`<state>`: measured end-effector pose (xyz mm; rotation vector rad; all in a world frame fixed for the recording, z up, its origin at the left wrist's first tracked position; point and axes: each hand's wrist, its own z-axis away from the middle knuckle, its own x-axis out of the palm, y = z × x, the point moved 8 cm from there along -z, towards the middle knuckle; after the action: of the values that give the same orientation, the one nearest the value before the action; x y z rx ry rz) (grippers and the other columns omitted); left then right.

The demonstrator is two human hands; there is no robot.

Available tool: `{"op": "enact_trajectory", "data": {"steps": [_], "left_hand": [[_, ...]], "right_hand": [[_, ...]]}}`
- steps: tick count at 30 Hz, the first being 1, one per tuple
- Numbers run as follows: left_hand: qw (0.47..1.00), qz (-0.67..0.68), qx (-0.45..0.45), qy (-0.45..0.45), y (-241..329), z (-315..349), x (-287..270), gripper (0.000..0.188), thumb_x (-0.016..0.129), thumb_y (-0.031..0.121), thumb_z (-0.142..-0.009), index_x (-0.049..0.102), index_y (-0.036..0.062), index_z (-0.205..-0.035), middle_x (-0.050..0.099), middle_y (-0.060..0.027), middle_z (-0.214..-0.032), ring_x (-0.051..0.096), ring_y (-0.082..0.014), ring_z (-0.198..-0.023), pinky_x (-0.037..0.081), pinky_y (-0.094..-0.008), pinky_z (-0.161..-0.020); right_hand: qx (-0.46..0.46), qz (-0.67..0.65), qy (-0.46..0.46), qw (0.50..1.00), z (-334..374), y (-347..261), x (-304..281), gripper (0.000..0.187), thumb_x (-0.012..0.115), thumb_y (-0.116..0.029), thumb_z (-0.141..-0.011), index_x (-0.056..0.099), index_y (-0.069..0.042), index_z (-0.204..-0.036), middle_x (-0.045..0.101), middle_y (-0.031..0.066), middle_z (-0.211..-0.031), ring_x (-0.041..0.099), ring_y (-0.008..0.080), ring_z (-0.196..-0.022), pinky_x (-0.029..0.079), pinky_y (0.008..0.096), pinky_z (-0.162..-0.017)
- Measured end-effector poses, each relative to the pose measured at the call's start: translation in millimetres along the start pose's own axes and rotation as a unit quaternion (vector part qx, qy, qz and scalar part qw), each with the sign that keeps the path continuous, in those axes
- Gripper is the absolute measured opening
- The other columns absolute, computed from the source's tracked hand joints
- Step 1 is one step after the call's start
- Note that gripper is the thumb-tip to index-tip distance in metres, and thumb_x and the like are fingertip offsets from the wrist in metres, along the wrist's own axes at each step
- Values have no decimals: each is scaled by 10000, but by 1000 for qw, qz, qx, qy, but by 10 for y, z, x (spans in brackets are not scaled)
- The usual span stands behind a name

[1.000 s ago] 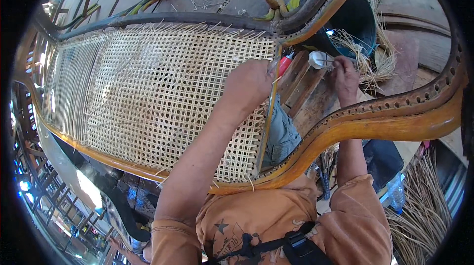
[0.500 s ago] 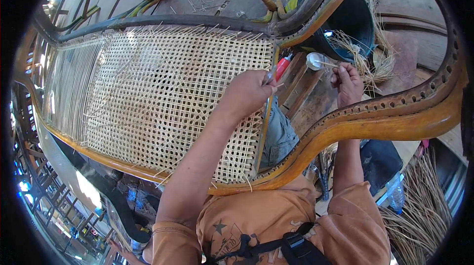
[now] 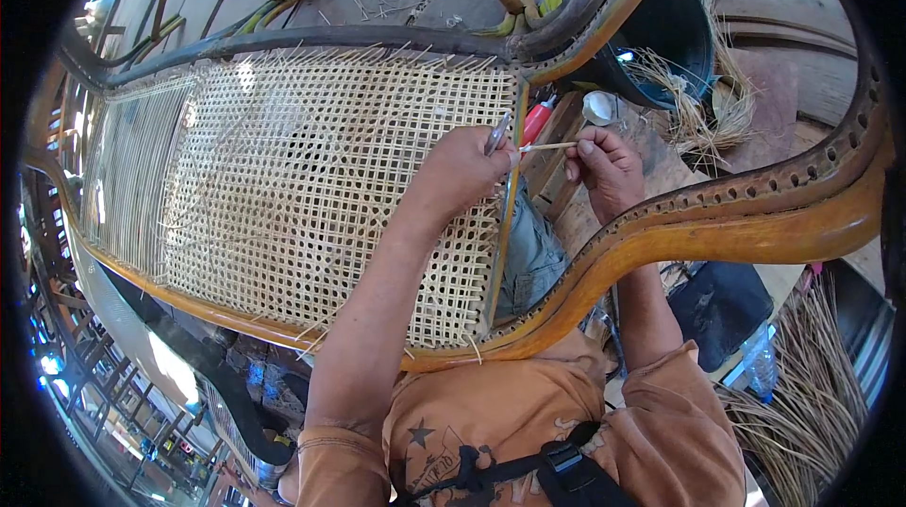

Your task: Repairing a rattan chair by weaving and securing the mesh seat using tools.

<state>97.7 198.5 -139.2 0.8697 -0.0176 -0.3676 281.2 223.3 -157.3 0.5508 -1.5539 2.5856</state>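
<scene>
My left hand is over the right end of the woven cane panel. It is closed round a slim silver metal tool, whose exact kind I cannot make out. My right hand pinches a thin wooden stick that points left. White paste coats the stick's tip, which meets the left fingertips; whether they also pinch a small piece is unclear. Beyond the right hand stands a small round cup of white paste. A red bottle or tube lies just past the panel's edge.
The curved wooden chair frame, lined with holes, arches over my right forearm. A dark bucket with cane strips stands at the far right. Long cane bundles, a plastic bottle and a dark cloth-like item are nearer.
My right hand has moved left, bringing the stick from the paste cup to my left fingertips. My left hand has shifted only slightly, still holding the metal tool.
</scene>
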Motion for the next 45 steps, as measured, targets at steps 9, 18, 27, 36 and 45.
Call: {"op": "enact_trajectory", "data": {"steps": [9,18,27,36,45], "left_hand": [[999,28,-1,20,25,44,-3,210,594,205,-843,608,-2,-879,566,-17,-697,498,-78,-552,434,-243,-529],[998,31,6,49,-75,5,-20,251,578,246,-803,612,-2,-804,588,-95,-638,565,-171,-580,452,-322,-574],[999,2,-2,48,-83,5,-13,238,601,244,-853,612,9,-888,574,-7,-702,488,-77,-554,432,-241,-540],[992,-67,27,100,19,43,-36,245,580,250,-831,626,10,-851,613,-118,-692,574,-224,-605,451,-339,-595],[929,-320,71,173,243,258,-152,210,566,227,-845,637,55,-942,653,-163,-838,618,-352,-784,479,-426,-694]], "right_hand": [[3,-21,-4,1000,39,54,-7,126,543,-111,-914,580,-6,-973,618,46,-814,567,104,-650,457,227,-592],[-27,16,-6,999,91,75,-87,127,545,-83,-909,590,-4,-998,628,55,-858,596,113,-711,468,222,-611],[-45,66,-29,996,121,79,-81,123,542,-46,-902,601,11,-994,631,59,-841,610,122,-724,494,235,-637],[-85,122,-16,989,151,-16,-32,132,539,-8,-892,608,25,-999,636,82,-849,623,137,-722,514,250,-652],[-78,115,93,986,194,-140,-698,259,572,-193,-904,564,-8,-1085,624,83,-856,620,148,-775,516,245,-685]]}}
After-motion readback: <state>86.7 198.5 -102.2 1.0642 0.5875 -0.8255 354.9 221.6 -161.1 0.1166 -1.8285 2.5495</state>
